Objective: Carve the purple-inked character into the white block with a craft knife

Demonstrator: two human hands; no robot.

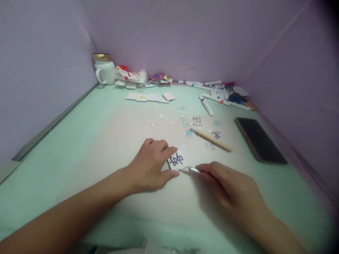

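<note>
A small white square block (pixel 182 157) with a purple written character lies flat on the table. My left hand (pixel 156 164) grips it by its edges, thumb at the near side and index finger at the far side. Between the fingers of my right hand (pixel 225 183) is a slim silver craft knife (pixel 194 170), its thin blade pointing left at the near edge of the block. Whether the blade touches the block I cannot tell. Just beyond lies a wooden-handled carving tool (pixel 213 140), and white shavings (pixel 162 116) are scattered farther off.
A dark phone (pixel 261 140) lies to the right. Several markers (pixel 218 92) are heaped at the back right, with one purple-banded marker (pixel 206 105) nearer. Along the back stand a white mug (pixel 105 72), a tissue pack (pixel 131 74) and white blocks (pixel 147 97). Characters are written on the tabletop (pixel 106 148).
</note>
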